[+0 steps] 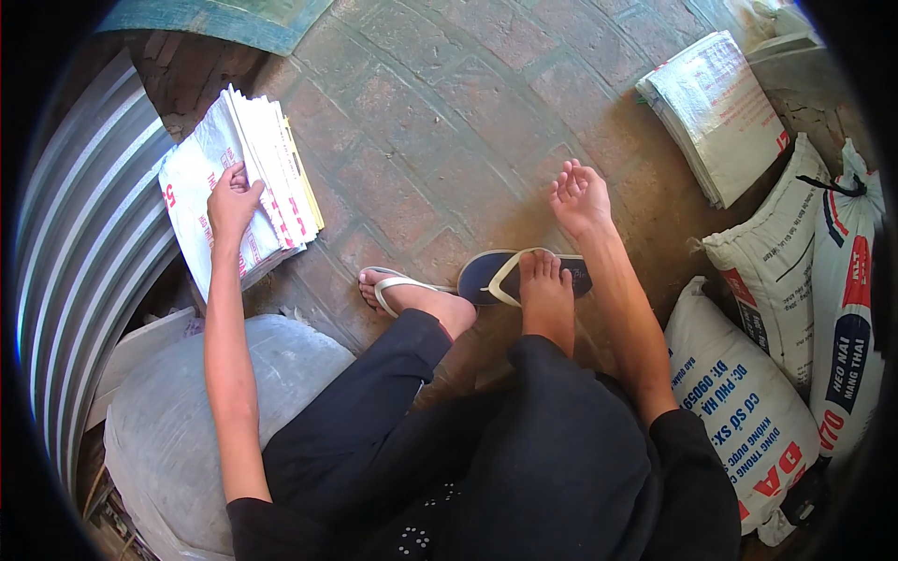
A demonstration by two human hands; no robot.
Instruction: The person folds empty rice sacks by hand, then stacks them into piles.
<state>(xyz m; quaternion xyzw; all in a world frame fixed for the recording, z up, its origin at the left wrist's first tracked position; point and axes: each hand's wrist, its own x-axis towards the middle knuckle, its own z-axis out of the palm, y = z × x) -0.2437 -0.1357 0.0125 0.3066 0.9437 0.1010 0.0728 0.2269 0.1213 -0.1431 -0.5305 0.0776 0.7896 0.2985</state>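
In the head view, a thick stack of folded white woven sacks with red print stands at the left. My left hand is on it, fingers curled against the top folded sack near its edge; the fingertips are partly hidden. My right hand is held over the floor to the right of my feet, palm up. Its fingers are loosely bent and apart, with nothing in them. Farther right lies a second stack of folded sacks, out of that hand's reach at this moment.
Filled printed sacks stand at the right, one tied at its neck. Corrugated metal sheet curves along the left, beside a large grey-white bundle. My feet and sandals rest on the brick floor.
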